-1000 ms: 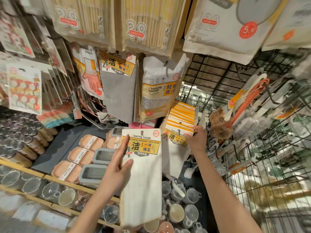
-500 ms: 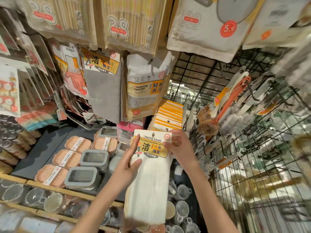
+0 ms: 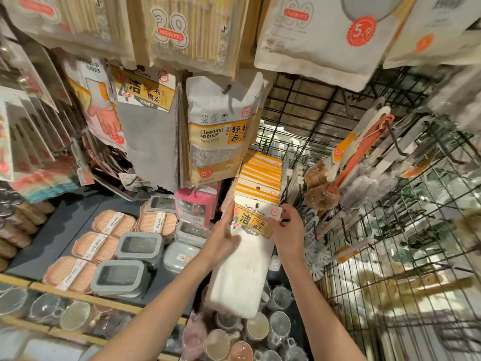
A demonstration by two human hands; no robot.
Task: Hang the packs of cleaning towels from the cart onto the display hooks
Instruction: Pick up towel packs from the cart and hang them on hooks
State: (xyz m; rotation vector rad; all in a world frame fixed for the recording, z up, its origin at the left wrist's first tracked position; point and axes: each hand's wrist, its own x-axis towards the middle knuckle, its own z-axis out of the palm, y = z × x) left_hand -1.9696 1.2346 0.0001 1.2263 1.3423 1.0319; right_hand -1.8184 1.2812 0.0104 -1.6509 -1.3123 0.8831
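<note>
White towel pack (image 3: pixel 243 259) is steadied flat-fingered by the left hand (image 3: pixel 221 241) while the right hand (image 3: pixel 287 233) pinches its card, aligning its hole with the hook row (image 3: pixel 260 178).

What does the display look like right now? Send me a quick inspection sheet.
Surface: dark shelf below the hooks, stocked with goods.
Job's things: white cleaning towels pack held up at the front of a row of matching hung packs; whether its hole is on the hook cannot be told.
Clutter: soap boxes, grey containers, cups, cleaning sponge bag, grey towel pack, brushes.
Grippers: left hand flat on the pack's left side; right hand pinches its header card.
Cables: nothing seen.
Surroundings: black wire grid panels; cart not in view.
</note>
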